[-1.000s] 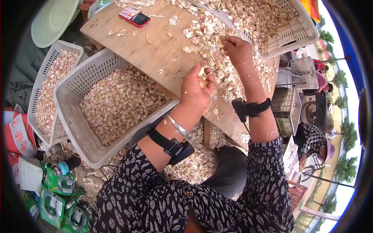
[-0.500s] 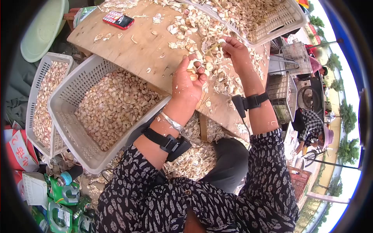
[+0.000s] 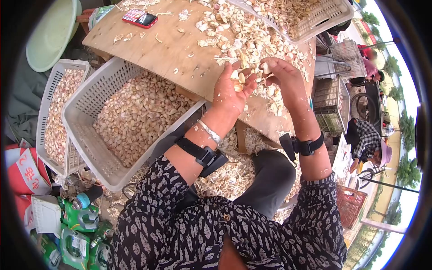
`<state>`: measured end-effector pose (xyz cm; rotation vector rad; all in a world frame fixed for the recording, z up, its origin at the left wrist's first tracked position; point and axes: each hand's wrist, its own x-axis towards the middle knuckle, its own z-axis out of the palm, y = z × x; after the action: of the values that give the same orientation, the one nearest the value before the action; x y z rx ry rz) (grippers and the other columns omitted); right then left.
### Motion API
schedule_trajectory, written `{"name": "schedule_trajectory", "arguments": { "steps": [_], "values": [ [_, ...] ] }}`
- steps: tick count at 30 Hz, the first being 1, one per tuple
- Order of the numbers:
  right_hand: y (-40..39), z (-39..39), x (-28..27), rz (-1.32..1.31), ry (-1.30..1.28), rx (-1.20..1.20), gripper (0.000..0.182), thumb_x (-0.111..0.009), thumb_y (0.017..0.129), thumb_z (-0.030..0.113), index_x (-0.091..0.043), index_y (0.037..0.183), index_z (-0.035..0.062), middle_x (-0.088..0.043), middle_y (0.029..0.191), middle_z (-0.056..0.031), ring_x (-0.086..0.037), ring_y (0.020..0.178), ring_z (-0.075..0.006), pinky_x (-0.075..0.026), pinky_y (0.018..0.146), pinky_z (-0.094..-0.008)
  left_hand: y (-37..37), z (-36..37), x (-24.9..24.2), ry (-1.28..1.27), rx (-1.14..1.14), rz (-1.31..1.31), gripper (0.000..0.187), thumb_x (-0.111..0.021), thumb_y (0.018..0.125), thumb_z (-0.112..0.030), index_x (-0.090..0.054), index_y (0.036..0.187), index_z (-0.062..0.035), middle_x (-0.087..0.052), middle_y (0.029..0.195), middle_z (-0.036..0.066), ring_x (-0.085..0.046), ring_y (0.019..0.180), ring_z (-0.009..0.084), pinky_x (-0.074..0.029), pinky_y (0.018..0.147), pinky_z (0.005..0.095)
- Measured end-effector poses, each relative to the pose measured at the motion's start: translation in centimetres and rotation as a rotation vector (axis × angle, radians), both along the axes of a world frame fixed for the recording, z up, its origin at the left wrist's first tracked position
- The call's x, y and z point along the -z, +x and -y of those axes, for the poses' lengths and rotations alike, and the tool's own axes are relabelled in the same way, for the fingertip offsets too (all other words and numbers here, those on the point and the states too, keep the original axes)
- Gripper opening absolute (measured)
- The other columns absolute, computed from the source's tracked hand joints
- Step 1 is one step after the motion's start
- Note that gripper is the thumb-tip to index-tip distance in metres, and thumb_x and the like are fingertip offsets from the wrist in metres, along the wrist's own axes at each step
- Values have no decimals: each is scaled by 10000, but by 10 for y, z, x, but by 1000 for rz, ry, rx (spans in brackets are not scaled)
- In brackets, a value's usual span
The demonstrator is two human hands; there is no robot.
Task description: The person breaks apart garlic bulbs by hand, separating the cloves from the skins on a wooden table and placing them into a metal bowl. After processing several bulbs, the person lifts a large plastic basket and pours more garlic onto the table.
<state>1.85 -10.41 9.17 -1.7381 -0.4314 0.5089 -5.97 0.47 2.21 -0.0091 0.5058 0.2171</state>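
Over the edge of the wooden table, my left hand is cupped palm up, its fingers curled around a few garlic cloves. Just to its right, my right hand pinches a single pale garlic clove between thumb and fingertips. Beneath and beyond both hands spreads a heap of loose cloves and papery skins. The two hands are close together but do not appear to touch.
A grey crate of cloves stands below the table's left edge, beside a narrower clove-filled basket. A white basket rests at the table's far right. A red phone lies far left. Another person bends at the right.
My right hand has come down from the heap toward my left hand; the stalk-like strip at its fingertips is gone and a clove shows there. My left hand still cups cloves.
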Motion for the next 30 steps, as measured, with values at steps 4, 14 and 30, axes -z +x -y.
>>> {"name": "schedule_trajectory", "arguments": {
  "steps": [4,14,30],
  "values": [
    [43,-44,30,554,-246,58,222,-630,835,221,-698,936,35,-681,789,-79,-615,701,-162,-485,649,-277,5,-20,10,10,-12,46,243,-548,909,-266,-560,1059,-76,-605,886,100,-578,736,226,-491,583,312],
    [59,-60,67,855,-523,-84,221,-630,804,181,-626,991,61,-641,834,-107,-604,654,-225,-489,611,-321,11,-46,8,-12,-127,29,193,-541,906,-280,-541,1001,-111,-574,820,64,-506,623,174,-398,510,267],
    [-180,-7,-100,191,1254,-846,131,-617,844,19,-647,910,-89,-630,918,-255,-663,697,-242,-582,554,-308,23,-17,1,98,-54,327,347,-376,974,-353,-541,1095,-72,-558,1100,181,-554,910,280,-470,698,366]
  ]
}}
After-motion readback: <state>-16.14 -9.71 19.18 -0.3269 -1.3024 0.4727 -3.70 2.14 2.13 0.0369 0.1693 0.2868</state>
